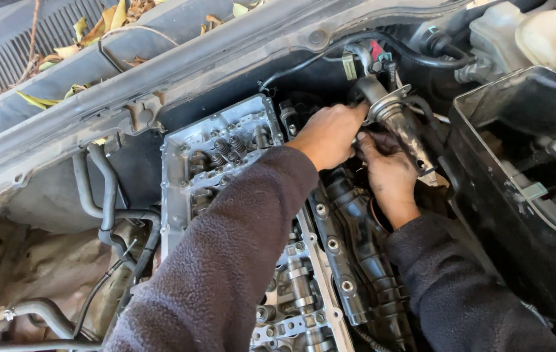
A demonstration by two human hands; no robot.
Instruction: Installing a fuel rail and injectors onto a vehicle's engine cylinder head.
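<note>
Both hands work deep in a car's engine bay. My left hand reaches over the open cylinder head and closes its fingers around the base of a grimy metal pipe with a flange. Just beneath that pipe sits my right hand, fingers curled against its lower part and partly hidden in shadow. Dark fleece sleeves cover both arms. Exposed valve springs and a camshaft show in the head beside my left arm.
A black ribbed intake part runs alongside the head. On the right stands a black plastic box, with a pale fluid reservoir above. Rubber hoses hang on the left. Dry leaves lie on the cowl.
</note>
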